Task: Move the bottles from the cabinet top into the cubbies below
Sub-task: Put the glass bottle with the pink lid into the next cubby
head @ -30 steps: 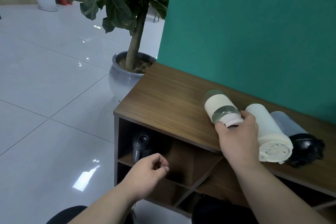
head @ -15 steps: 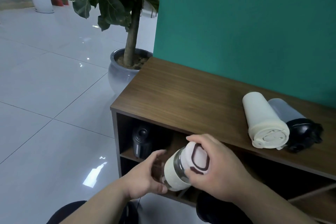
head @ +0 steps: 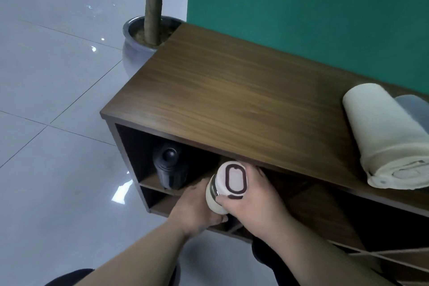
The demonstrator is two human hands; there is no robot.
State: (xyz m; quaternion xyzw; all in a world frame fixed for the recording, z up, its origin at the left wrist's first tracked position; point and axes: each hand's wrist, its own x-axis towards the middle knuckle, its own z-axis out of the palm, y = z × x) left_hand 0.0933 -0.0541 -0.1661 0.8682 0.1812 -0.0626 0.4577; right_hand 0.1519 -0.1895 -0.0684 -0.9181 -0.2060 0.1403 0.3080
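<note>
I hold a white bottle with a pink lid (head: 228, 184) at the mouth of an upper cubby, just under the front edge of the wooden cabinet top (head: 243, 104). My right hand (head: 257, 206) grips its lid end. My left hand (head: 197, 210) cups its body from below and the left. A black bottle (head: 169, 167) stands in the leftmost upper cubby. On the cabinet top at the right lie a cream bottle (head: 383, 137) and, behind it, a translucent grey bottle (head: 415, 109), partly cut off by the frame edge.
A potted plant in a grey pot (head: 137, 46) stands on the tiled floor (head: 51, 90) by the cabinet's left end. A teal wall (head: 313, 7) rises behind the cabinet. Diagonal dividers (head: 383, 255) cross the cubbies at lower right.
My right hand lifted the white bottle off the cabinet top and brought it down to the cubby front. My left hand came up and took hold of its body. The view tilted downward.
</note>
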